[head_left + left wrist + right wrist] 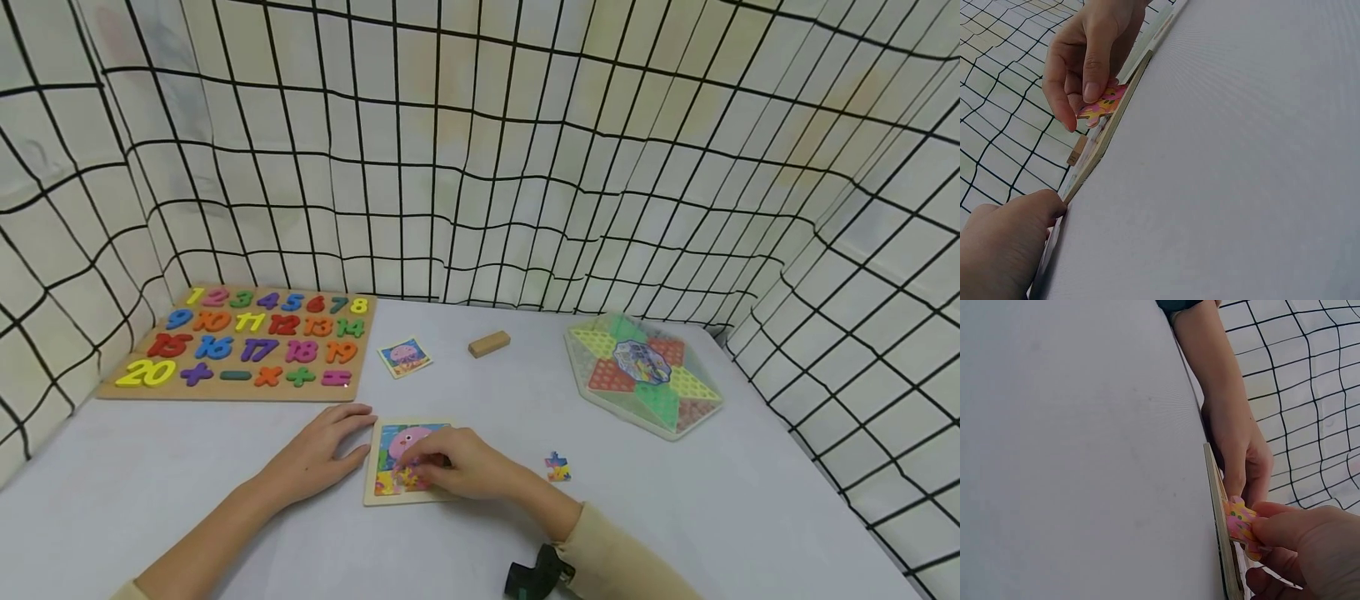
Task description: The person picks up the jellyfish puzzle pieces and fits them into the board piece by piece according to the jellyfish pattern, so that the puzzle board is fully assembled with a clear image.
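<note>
A small jigsaw puzzle in a wooden frame [370,483] lies on the white table, showing a pink cartoon character. My right hand [468,468] is over its lower part and pinches a pink and yellow jigsaw piece [1239,522] between thumb and fingers. In the left wrist view that piece [1104,107] is tilted just above the frame's near edge. My left hand [318,454] rests at the frame's left side, fingers extended and touching its edge. Another loose jigsaw piece [558,467] lies right of my right hand. The puzzle's lower right is hidden by the right hand.
A wooden number board [232,392] lies at the back left. Behind the puzzle are a small picture card [405,357] and a wooden block [489,343]. A hexagonal Chinese checkers box [643,375] is at the right. Black netting [465,175] surrounds the table's far sides.
</note>
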`<state>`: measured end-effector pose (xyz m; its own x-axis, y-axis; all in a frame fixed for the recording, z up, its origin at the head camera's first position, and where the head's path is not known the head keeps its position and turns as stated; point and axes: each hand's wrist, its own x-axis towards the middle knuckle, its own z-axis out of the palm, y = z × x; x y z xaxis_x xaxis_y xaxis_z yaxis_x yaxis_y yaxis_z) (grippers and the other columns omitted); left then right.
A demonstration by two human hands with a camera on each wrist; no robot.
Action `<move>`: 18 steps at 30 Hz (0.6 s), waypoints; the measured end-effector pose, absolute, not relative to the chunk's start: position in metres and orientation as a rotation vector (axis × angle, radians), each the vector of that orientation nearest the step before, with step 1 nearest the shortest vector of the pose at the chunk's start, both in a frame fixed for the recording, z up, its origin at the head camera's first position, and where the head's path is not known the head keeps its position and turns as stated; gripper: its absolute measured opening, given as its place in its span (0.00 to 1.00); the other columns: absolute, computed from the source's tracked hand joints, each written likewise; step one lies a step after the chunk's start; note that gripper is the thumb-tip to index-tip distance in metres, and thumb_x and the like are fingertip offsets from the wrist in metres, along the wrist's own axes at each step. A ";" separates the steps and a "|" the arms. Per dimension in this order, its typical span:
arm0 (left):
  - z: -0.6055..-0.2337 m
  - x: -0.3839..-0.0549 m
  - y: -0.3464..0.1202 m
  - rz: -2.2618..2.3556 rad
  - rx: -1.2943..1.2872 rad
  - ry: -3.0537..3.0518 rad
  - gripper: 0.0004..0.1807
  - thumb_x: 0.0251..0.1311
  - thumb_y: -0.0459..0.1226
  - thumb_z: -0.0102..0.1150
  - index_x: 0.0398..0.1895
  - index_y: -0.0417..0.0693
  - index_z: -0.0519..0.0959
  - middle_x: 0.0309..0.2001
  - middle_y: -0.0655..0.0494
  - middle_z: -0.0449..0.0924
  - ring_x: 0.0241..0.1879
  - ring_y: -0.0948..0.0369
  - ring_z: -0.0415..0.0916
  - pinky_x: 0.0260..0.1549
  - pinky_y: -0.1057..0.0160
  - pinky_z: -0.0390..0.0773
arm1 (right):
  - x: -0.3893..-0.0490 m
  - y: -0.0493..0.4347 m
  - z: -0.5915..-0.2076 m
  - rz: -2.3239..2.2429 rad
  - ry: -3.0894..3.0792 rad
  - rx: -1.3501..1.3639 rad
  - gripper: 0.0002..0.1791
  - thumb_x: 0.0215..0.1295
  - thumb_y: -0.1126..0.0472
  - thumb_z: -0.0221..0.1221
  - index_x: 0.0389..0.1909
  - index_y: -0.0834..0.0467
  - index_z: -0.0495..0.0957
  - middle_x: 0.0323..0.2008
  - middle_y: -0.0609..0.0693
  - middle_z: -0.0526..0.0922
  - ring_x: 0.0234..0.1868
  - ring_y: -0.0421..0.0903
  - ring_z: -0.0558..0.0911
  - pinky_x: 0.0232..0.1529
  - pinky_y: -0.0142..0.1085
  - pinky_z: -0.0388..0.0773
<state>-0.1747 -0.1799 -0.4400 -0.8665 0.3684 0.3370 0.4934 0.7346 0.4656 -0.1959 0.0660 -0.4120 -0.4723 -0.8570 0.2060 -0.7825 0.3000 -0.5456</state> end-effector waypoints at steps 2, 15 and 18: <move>-0.440 -0.175 -0.180 -0.824 -0.684 -2.715 0.22 0.55 0.38 0.61 0.53 0.40 0.75 0.56 0.47 0.70 0.59 0.48 0.64 0.55 0.46 0.66 | -0.195 0.065 -0.412 -0.904 2.442 -1.533 0.10 0.64 0.65 0.55 0.44 0.53 0.79 0.35 0.38 0.79 0.32 0.28 0.70 0.30 0.20 0.71; -0.439 -0.175 -0.180 -0.831 -0.682 -2.730 0.21 0.55 0.38 0.60 0.53 0.40 0.75 0.56 0.47 0.70 0.59 0.48 0.64 0.55 0.45 0.66 | -0.192 0.061 -0.412 -0.710 2.593 -1.466 0.11 0.61 0.58 0.59 0.44 0.48 0.82 0.36 0.37 0.76 0.35 0.34 0.66 0.31 0.22 0.62; -0.439 -0.175 -0.180 -0.831 -0.681 -2.734 0.21 0.55 0.38 0.60 0.53 0.40 0.75 0.56 0.47 0.70 0.59 0.47 0.63 0.55 0.44 0.66 | -0.190 0.061 -0.411 -0.668 2.616 -1.463 0.11 0.61 0.57 0.59 0.44 0.47 0.82 0.36 0.37 0.75 0.36 0.33 0.64 0.31 0.22 0.62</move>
<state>-0.1747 -0.1799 -0.4390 -0.8730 0.3697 0.3180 0.4841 0.7354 0.4742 -0.1902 0.0607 -0.4115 -0.5441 -0.8260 0.1474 -0.7955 0.4520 -0.4037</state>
